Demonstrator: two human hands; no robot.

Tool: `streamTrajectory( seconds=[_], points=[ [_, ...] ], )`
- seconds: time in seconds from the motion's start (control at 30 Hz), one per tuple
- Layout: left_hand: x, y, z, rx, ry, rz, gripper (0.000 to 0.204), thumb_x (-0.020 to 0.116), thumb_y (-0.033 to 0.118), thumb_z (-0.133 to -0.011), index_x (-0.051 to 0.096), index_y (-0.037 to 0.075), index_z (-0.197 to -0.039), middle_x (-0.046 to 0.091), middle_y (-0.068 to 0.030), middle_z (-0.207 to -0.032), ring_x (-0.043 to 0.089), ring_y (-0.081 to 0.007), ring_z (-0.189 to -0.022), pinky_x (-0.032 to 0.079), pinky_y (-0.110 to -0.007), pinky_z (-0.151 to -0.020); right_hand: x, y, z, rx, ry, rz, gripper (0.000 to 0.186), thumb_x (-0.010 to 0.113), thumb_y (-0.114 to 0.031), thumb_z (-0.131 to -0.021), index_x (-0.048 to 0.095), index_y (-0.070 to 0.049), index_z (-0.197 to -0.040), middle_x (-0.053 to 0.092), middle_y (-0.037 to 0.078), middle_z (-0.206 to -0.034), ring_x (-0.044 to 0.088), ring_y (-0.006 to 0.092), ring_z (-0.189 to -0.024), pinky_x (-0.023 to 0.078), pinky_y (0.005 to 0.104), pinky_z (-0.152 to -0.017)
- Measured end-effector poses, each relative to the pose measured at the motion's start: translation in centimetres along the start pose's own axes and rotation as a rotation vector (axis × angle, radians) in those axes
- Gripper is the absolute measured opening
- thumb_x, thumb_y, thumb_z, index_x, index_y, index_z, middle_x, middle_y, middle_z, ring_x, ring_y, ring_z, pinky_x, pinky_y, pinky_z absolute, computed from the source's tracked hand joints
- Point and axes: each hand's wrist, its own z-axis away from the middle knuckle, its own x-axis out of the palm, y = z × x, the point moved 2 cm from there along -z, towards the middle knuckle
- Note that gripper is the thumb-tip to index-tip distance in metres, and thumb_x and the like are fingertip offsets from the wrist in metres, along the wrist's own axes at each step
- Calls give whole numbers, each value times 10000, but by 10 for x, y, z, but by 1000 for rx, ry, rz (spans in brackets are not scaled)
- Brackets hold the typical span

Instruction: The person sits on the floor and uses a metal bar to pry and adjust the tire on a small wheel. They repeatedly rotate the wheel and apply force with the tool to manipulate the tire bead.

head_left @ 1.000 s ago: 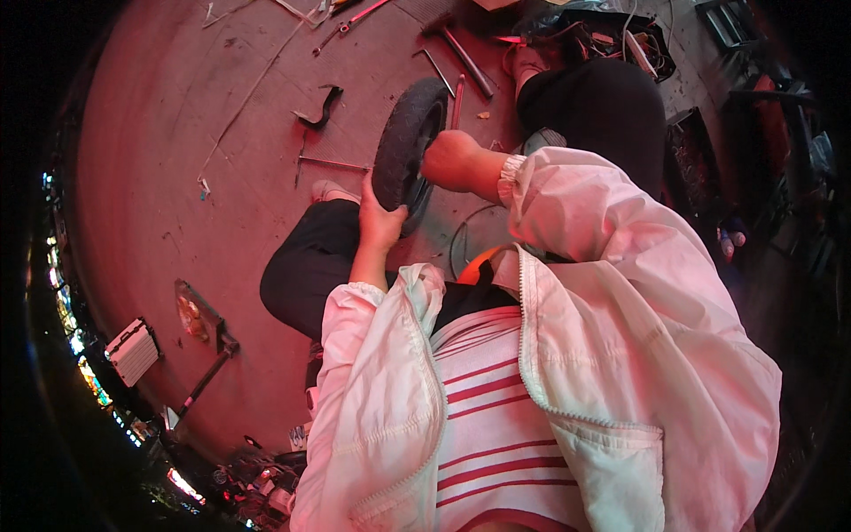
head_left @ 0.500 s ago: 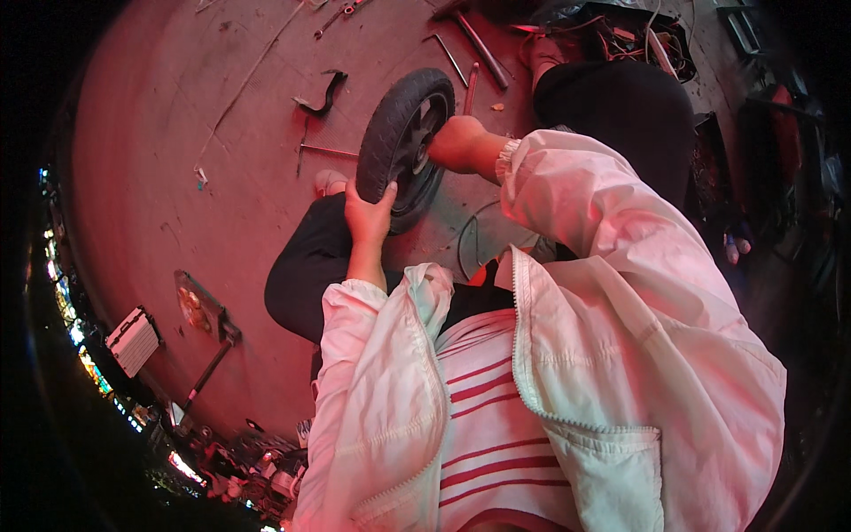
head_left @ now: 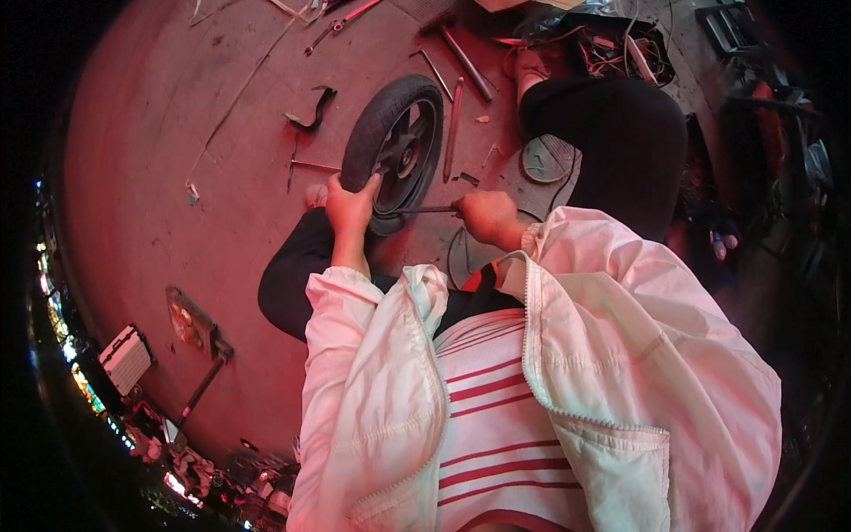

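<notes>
A small black tire (head_left: 365,133) on a dark spoked rim (head_left: 408,158) stands tilted on the floor between my legs. My left hand (head_left: 349,207) is closed on the tire's near edge, thumb over the sidewall by the rim. My right hand (head_left: 489,216) is wrapped round one end of a thin dark metal lever (head_left: 427,210). The lever lies almost level, its far tip at the near part of the wheel, beside my left thumb. Whether that tip is under the tire bead cannot be made out.
Beyond the wheel lie a flat metal bar (head_left: 454,129), a hammer (head_left: 467,64) and a bent rod (head_left: 433,73). A black curved bracket (head_left: 317,111) is left of the tire. A bin of cables (head_left: 620,55) stands far right; a white case (head_left: 126,359) sits far left.
My right hand has moved from the wheel's right side toward me, and the lever now shows in it, reaching to the rim. The wheel has shifted slightly left in view.
</notes>
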Motion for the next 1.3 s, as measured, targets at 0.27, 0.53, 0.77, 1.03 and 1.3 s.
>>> streamTrajectory(
  seconds=[0.27, 0.53, 0.77, 1.03, 1.3],
  points=[
    [9, 13, -9, 8, -44, -78, 717, 818, 381, -660, 515, -31, -1163, 642, -240, -1066, 632, -353, -1000, 488, -417, -848, 7, 1, 16, 13, 116, -117, 190, 592, -239, -836, 705, -182, -978, 691, 109, -921, 675, 304, -843, 536, 423, -695],
    [-17, 60, 10, -41, -120, 52, 598, 810, 264, -673, 520, -32, -1104, 589, -262, -1103, 591, -387, -1030, 459, -444, -910, -36, 7, -7, -158, 200, 119, 227, 541, -215, -866, 714, -198, -1011, 680, 154, -866, 659, 331, -751, 521, 462, -621],
    [6, 12, 66, 39, -122, 36, 762, 789, 467, -653, 463, 0, -1160, 610, -253, -1046, 616, -406, -960, 494, -477, -808, -26, 6, 4, -324, 195, 502, 159, 577, -267, -835, 713, -199, -884, 698, 98, -795, 688, 289, -719, 541, 422, -613],
    [2, 10, 100, 56, -17, 76, 738, 754, 298, -721, 391, 45, -1311, 559, -232, -1179, 564, -377, -1087, 470, -463, -880, -6, 5, -3, -360, 157, 572, 177, 591, -288, -836, 715, -173, -890, 701, 102, -843, 695, 282, -765, 547, 405, -630],
    [21, -12, 103, 73, 98, 79, 618, 727, 310, -740, 417, 88, -1227, 616, -223, -982, 623, -408, -909, 502, -515, -746, -15, 10, 20, -311, 186, 620, 191, 565, -263, -860, 710, -167, -939, 695, 103, -911, 694, 282, -819, 552, 399, -674]
  ],
)
